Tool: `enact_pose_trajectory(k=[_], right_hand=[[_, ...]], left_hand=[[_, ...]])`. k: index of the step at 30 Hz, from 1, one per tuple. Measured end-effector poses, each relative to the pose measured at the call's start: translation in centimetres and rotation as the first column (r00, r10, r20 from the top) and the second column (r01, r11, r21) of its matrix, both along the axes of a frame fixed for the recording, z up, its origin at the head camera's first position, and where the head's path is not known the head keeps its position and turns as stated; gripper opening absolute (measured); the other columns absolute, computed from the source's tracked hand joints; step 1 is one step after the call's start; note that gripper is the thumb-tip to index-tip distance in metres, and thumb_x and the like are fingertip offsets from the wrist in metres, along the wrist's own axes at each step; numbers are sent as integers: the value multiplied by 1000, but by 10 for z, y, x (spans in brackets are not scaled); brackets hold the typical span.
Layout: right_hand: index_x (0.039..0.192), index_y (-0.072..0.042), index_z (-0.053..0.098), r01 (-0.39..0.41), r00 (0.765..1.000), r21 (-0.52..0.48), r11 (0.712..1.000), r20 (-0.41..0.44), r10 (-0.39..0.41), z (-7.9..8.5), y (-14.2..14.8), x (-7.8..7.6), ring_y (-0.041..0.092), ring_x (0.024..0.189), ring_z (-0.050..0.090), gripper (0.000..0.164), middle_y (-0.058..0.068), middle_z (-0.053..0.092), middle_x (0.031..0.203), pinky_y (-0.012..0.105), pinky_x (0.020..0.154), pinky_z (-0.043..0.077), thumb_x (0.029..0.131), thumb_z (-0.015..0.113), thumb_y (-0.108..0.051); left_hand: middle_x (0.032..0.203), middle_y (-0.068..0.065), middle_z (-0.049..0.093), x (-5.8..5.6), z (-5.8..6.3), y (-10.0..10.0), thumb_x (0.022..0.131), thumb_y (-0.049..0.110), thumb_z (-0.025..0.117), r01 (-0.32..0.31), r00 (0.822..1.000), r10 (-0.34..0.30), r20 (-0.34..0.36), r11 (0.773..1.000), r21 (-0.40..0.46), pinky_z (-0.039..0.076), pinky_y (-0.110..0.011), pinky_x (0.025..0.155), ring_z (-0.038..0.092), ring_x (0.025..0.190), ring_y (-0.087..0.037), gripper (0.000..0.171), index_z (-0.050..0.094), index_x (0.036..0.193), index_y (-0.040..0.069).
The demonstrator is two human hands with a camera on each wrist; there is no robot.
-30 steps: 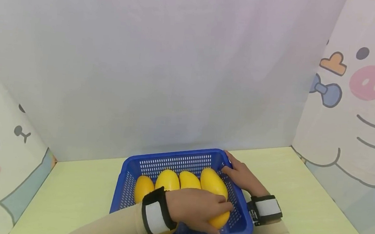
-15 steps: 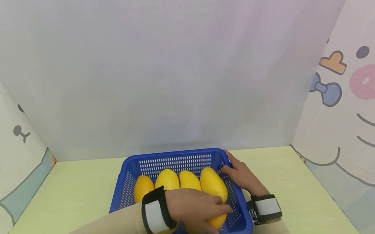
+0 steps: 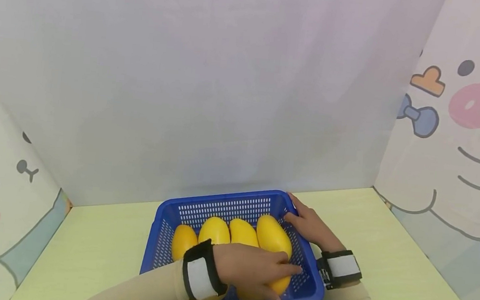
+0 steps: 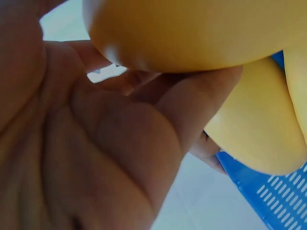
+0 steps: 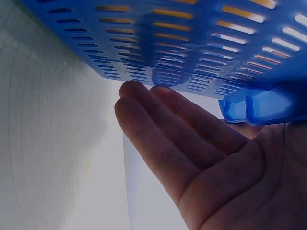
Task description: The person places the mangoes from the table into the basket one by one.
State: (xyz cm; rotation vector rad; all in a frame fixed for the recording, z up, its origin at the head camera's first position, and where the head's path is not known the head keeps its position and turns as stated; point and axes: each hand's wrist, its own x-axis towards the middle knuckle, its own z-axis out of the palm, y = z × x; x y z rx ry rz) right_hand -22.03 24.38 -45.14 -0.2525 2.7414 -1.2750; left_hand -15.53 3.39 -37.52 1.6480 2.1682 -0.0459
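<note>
A blue plastic basket point(image 3: 218, 197) with slotted walls holds several yellow mangoes. In the head view the left hand point(image 3: 251, 270) reaches over the near row and grips a mango point(image 3: 280, 285) at the front right, its fingers spread across the top and the thumb low on the near side. The left wrist view shows that mango point(image 4: 201, 33) against the fingers, with another mango point(image 4: 261, 120) behind. On the basket's right side the right hand point(image 3: 312, 228) holds the rim, thumb over it; its other fingers point(image 5: 158, 143) lie along the outer wall in the right wrist view.
Behind the left hand, a row of mangoes point(image 3: 215, 230) lies along the basket's back wall. The basket stands on a pale yellow-green table point(image 3: 103, 247), close to a light curtain point(image 3: 227, 96) at the back. Cartoon-printed panels point(image 3: 454, 154) flank both sides.
The left hand's fingers have shifted slightly over the front right mango, and more of a mango beneath the palm shows. The right hand and basket stay in place.
</note>
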Motion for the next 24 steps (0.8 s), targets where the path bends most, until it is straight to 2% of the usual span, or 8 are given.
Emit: enact_pose_trajectory(k=[4,8,11,15,18,21,24], right_hand=[[150,-16,16,3,1000,16,1000,-4,-3,0,0,0,31,107,54,66,21,38,141,46,82,50,92,45,-26],[150,-16,16,4,1000,22,1000,-5,-4,0,-1,-1,32,109,53,65,20,37,142,48,83,49,92,45,-25],[150,-16,16,3,1000,19,1000,-8,-3,0,-1,0,32,107,53,65,20,38,141,47,82,50,93,45,-25],[150,-17,17,-2,1000,-2,1000,-1,2,-1,-1,-1,28,101,56,64,20,41,140,43,77,53,93,45,-24],[150,-18,17,-6,1000,-16,1000,4,6,-1,-1,-1,26,97,57,64,20,42,138,41,74,54,93,46,-24],[150,-18,17,-8,1000,-14,1000,1,8,0,-1,0,26,97,56,64,20,42,138,41,75,53,93,45,-23],[150,-18,17,-5,1000,-7,1000,2,5,0,-1,0,28,99,56,64,20,41,139,43,76,53,93,45,-24]], left_hand=[[112,12,42,0,-1,1,92,52,46,38,999,-38,2,999,-13,36,-8,73,42,88,1,65,19,148,32],[124,15,44,-1,-3,1,93,53,42,99,992,-99,-76,995,-10,33,-10,86,39,102,1,64,18,148,33],[127,14,44,-2,-4,1,93,53,41,117,987,-116,-112,993,-2,31,-11,90,38,105,0,64,18,148,32],[123,13,41,-2,-4,1,92,52,45,45,998,-44,-46,999,10,35,-7,79,43,91,3,66,16,149,33],[117,10,38,-1,-3,1,90,51,47,-7,1000,8,-17,1000,24,37,-5,68,45,79,4,68,17,148,33],[110,9,38,-1,-2,1,90,51,48,-21,1000,22,-18,999,32,38,-6,63,46,73,2,68,19,148,32],[107,10,40,-1,-2,2,89,50,49,-24,1000,24,-2,999,32,38,-6,64,46,75,2,68,20,148,33]])
